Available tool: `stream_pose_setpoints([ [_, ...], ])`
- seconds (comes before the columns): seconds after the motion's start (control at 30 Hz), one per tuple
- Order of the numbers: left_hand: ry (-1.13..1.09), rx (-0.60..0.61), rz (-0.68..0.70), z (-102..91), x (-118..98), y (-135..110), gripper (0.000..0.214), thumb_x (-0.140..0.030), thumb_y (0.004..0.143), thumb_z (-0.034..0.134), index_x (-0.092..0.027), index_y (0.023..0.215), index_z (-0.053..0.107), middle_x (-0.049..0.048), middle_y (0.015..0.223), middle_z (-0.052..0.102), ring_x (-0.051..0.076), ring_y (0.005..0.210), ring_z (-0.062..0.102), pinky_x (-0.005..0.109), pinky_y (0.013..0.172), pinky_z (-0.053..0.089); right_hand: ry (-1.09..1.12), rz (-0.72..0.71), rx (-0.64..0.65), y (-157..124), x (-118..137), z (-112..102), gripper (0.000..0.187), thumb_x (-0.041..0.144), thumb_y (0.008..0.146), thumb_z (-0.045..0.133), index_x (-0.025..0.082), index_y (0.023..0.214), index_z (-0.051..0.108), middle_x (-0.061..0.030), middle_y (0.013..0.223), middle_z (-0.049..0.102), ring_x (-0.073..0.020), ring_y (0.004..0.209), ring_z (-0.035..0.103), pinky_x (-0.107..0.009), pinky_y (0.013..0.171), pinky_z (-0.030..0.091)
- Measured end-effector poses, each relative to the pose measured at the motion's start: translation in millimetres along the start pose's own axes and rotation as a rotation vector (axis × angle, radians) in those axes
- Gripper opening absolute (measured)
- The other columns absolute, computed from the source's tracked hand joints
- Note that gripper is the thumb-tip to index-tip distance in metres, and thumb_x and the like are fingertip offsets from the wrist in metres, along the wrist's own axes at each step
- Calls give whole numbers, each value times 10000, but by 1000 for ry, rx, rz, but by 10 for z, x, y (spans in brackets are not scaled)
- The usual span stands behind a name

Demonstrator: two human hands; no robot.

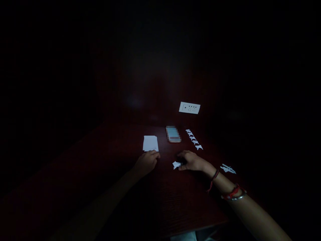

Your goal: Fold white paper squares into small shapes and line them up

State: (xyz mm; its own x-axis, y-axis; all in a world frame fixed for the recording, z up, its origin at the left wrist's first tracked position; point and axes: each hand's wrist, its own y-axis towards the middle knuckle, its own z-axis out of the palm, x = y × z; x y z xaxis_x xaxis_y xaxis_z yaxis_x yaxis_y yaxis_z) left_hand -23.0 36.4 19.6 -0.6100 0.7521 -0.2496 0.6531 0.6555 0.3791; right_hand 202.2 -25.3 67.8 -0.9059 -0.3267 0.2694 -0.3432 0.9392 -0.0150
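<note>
My right hand [192,161] rests on the dark red table with its thumb and fingers around a small folded white paper [176,164]; part of the paper is hidden under the fingers. My left hand [147,161] lies loosely curled at the near edge of a stack of white paper sheets [150,143], and nothing shows between its fingers. Beyond my right hand, several small folded paper pieces [194,139] lie in a slanting row. Right of my right wrist is a little heap of thin white paper strips [228,168].
A blurred-out, phone-shaped object [173,134] lies between the paper stack and the folded row. A white socket panel [190,107] is on the dark wall behind. The table's [175,207] near edge shows at the bottom; the surroundings are very dark.
</note>
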Motion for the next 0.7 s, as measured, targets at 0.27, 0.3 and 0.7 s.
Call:
stream_pose_setpoints([
  [0.27, -19, -3, 19, -8, -10, 18, 258, -53, 734, 352, -192, 872, 520, 16, 904, 531, 158, 847, 491, 267, 760, 377, -41, -15, -83, 14, -114, 100, 247, 268, 616, 621, 171, 839, 581, -44, 909, 505, -174, 880, 464, -287, 747, 346],
  [0.3, -21, -6, 23, -1, -12, 26, 262, -50, 734, 350, -191, 876, 519, 17, 907, 529, 156, 846, 491, 266, 759, 378, -40, -15, -97, 6, -134, 85, 262, 271, 615, 621, 173, 854, 575, -43, 916, 498, -175, 882, 460, -292, 751, 344],
  [0.7, -51, -36, 123, 153, -236, 49, 279, -40, 732, 352, -187, 916, 500, 22, 946, 504, 159, 889, 468, 284, 807, 360, 3, -26, -112, -110, -358, 90, 266, 291, 618, 620, 181, 850, 551, -32, 895, 475, -167, 851, 463, -301, 752, 341],
])
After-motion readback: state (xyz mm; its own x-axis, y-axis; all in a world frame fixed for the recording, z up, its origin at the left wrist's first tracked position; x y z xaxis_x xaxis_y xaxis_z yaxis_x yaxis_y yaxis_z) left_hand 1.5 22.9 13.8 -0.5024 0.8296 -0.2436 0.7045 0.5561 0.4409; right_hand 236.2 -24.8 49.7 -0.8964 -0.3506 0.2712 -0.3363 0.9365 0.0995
